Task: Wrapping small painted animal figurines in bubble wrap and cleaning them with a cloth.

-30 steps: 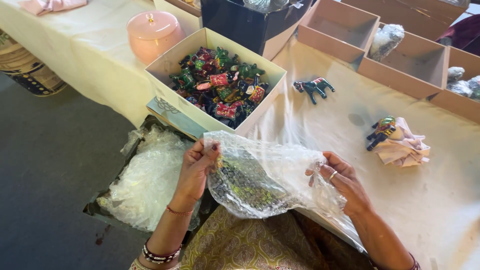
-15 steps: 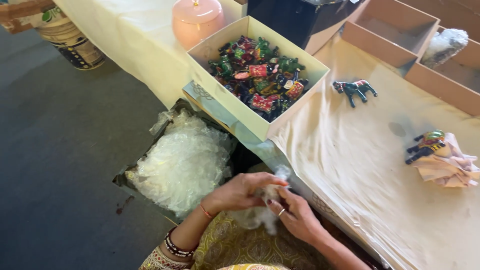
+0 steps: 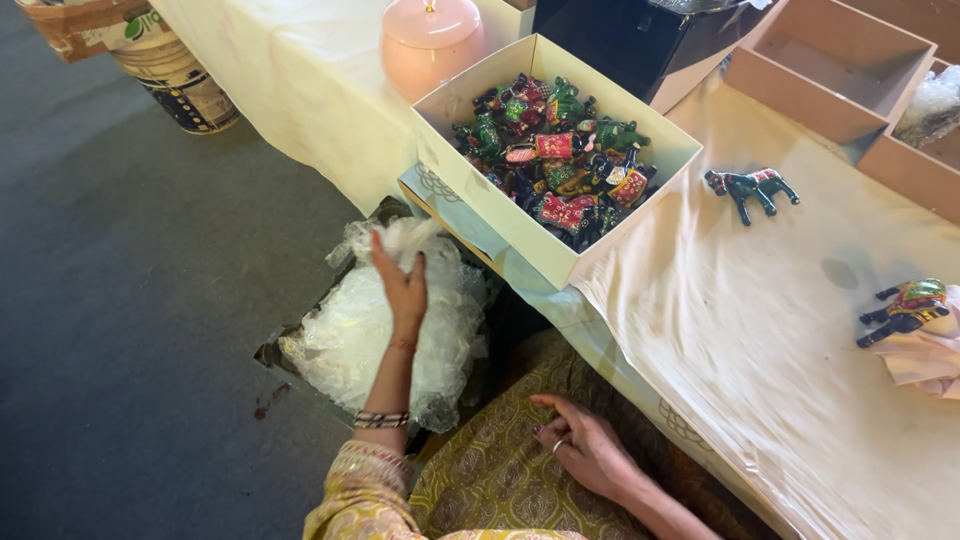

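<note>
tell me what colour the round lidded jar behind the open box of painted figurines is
Pale pink round lidded jar, with a small gold knob on top; clearest in the head view.

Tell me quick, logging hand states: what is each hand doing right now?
Left hand: open, fingers on the heap of clear plastic wrap.
Right hand: open, empty, resting on the lap.

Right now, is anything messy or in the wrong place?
Yes. One toy horse stands alone on the cloth, outside the box of painted animals. A dark stain marks the cloth too. The left hand is in a heap of crumpled plastic bags.
</note>
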